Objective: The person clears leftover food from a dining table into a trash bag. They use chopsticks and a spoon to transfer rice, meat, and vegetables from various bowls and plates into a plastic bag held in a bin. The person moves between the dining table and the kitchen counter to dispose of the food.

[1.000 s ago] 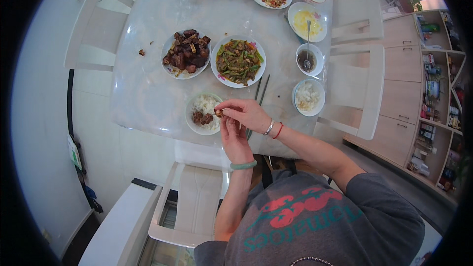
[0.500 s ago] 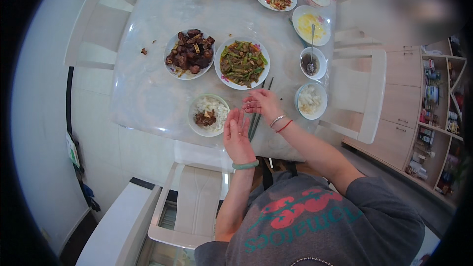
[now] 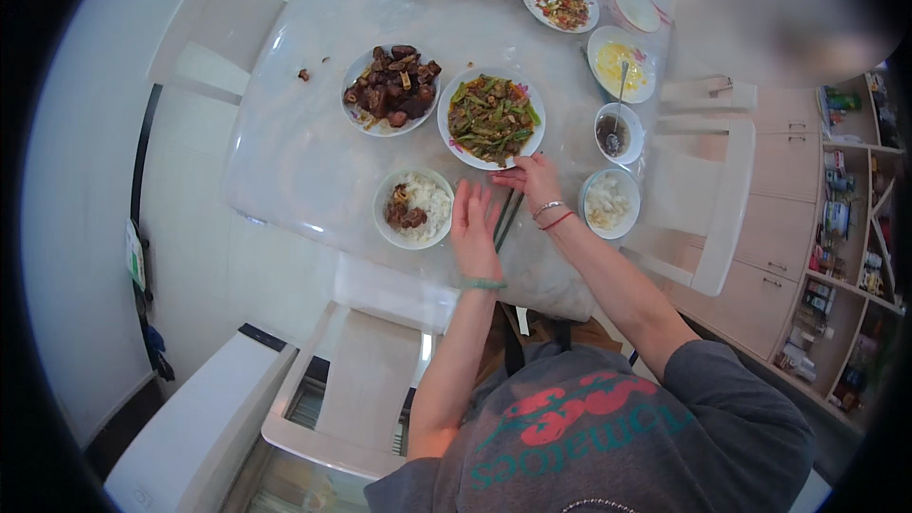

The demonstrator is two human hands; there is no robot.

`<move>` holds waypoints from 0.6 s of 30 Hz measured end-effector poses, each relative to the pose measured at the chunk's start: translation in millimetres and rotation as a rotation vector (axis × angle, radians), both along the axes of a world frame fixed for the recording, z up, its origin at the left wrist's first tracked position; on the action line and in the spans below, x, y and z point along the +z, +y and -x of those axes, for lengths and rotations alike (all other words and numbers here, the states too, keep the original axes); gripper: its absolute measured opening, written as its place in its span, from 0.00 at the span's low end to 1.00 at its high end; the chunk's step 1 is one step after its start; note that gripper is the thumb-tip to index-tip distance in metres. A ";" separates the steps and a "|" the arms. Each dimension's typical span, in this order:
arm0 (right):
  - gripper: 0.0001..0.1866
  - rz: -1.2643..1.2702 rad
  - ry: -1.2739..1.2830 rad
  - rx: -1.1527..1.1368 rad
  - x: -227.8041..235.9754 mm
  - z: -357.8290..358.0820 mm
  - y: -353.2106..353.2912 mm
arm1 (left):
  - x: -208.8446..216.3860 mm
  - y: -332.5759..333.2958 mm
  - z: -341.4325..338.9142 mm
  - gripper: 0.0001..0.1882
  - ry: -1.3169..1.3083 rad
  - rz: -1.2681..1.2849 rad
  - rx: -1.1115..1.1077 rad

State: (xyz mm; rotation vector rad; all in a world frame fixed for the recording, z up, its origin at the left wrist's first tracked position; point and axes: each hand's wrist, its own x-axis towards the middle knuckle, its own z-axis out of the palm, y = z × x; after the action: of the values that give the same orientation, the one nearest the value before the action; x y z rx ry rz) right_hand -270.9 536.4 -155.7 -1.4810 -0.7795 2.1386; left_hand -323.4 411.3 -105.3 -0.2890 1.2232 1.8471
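My right hand [image 3: 530,182], with a silver bangle and a red cord at the wrist, is at the near rim of a white plate [image 3: 458,148] of stir-fried green peppers and meat. Its thumb lies at the rim and its fingers point left along the near edge, seeming to grip it. My left hand [image 3: 476,228], a green bangle at its wrist, is open and holds nothing, fingers stretched toward that plate. Just left of it stands a bowl of rice [image 3: 429,201] topped with brown meat. Dark chopsticks [image 3: 509,218] lie on the table between my hands, partly covered.
Left of the pepper plate is a plate of braised meat [image 3: 391,90]. Along the right side stand a rice bowl [image 3: 609,203], a bowl of dark liquid with a spoon [image 3: 619,100], and a plate with yellow sauce [image 3: 622,62]. A person, blurred, is at upper right. White chairs [image 3: 708,204] flank the table.
My right hand has moved forward to the pepper plate's rim. My left hand has shifted slightly forward and right, its fingers still stretched. The whole view has shifted a little.
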 end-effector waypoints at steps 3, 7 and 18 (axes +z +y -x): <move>0.13 -0.079 0.044 0.116 28.8 -23.3 -7.9 | 8.2 -5.8 -3.4 0.26 0.019 -0.026 0.066; 0.12 -0.133 0.057 0.302 77.7 -61.1 -28.7 | 31.8 -30.0 -15.9 0.26 0.073 -0.098 0.138; 0.13 -0.200 0.138 0.944 190.3 -186.4 -157.0 | 126.9 -222.0 -183.0 0.22 0.166 0.067 0.403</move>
State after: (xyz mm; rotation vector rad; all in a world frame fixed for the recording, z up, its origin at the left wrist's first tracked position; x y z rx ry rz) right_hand -84.6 379.4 34.7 -0.9100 -1.8365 2.6211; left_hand -140.3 189.3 21.6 -0.4537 1.4212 2.2114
